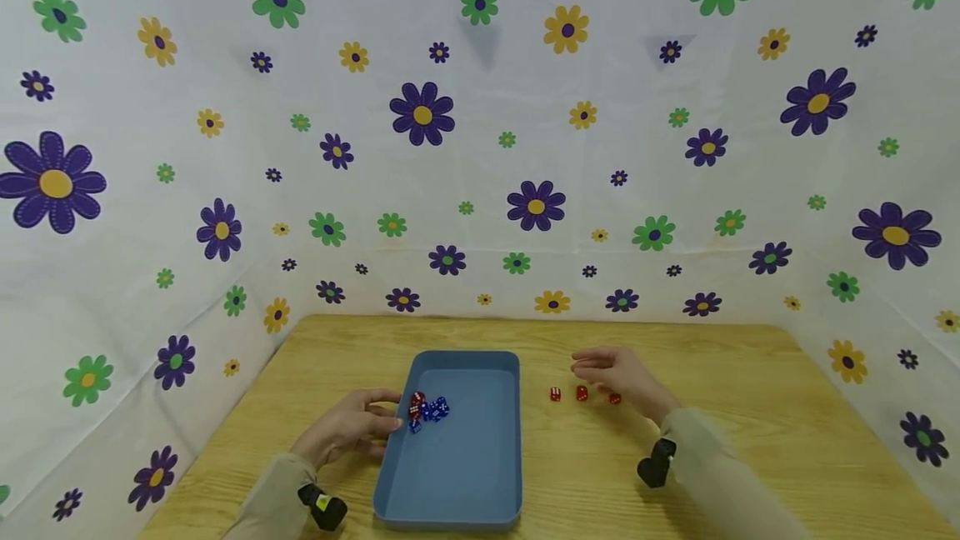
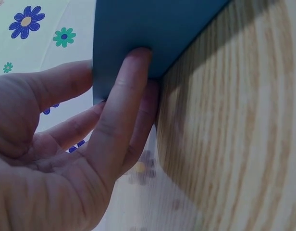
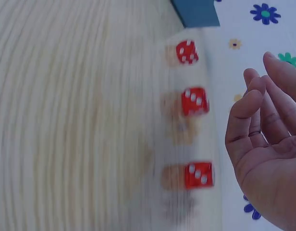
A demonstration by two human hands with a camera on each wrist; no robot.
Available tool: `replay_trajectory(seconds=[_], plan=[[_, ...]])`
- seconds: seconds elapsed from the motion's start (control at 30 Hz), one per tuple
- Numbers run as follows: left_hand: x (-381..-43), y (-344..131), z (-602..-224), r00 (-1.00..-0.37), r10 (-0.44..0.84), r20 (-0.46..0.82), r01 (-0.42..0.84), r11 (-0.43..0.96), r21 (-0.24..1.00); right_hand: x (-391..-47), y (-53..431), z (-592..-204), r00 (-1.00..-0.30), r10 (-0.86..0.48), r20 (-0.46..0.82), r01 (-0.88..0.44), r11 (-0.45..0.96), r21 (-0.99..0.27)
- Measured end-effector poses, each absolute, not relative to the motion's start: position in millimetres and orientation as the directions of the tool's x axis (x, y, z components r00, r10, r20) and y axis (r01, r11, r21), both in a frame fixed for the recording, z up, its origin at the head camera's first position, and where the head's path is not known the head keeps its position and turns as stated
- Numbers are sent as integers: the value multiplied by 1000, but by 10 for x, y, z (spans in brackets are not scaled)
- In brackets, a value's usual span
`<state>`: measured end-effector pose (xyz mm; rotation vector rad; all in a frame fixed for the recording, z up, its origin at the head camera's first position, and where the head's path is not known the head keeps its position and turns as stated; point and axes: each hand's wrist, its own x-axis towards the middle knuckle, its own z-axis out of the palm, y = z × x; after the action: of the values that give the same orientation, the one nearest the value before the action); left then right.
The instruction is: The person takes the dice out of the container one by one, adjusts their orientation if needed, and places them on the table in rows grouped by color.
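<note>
**Left hand (image 1: 348,427) at a shallow, blue, rectangular tray (image 1: 472,457); right hand (image 1: 622,375) near three small red dice with white pips (image 1: 582,393)**

The tray rests on a light-brown, wood-grained tabletop (image 1: 592,465), its long sides running away from the person. Inside, close to its left wall, lies a tight cluster of small cubes: red dice with white pips (image 1: 417,400) and blue dice with white pips (image 1: 440,407), their exact number hard to tell.

The left hand is at the outside of that same wall. Its fingers (image 2: 121,106) are extended and slightly spread, with fingertips touching the wall.

To the right of the tray, the three red dice on the tabletop form a loose row, apart from one another. The right hand is raised near them, and in the head view it partly covers the die farthest from the tray. Its fingers (image 3: 243,115) are loosely bent and close together, pinching nothing visible, the thumb tip apart from them.

Both arms wear pale beige sleeves (image 1: 277,494), with a black device (image 1: 324,510) at each wrist. Behind the tabletop hangs white cloth printed with purple, green and yellow flowers (image 1: 422,114).
</note>
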<state>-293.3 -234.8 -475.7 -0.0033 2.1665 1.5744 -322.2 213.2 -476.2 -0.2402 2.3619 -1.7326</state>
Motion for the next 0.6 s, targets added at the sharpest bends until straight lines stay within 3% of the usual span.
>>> replay_trajectory(seconds=[0.6], plan=[[-2904, -2346, -4757, -900, 251, -355, -261, 342, 903, -3265, 1275, -4575, -934, -355, -39, -24, 170, -985]])
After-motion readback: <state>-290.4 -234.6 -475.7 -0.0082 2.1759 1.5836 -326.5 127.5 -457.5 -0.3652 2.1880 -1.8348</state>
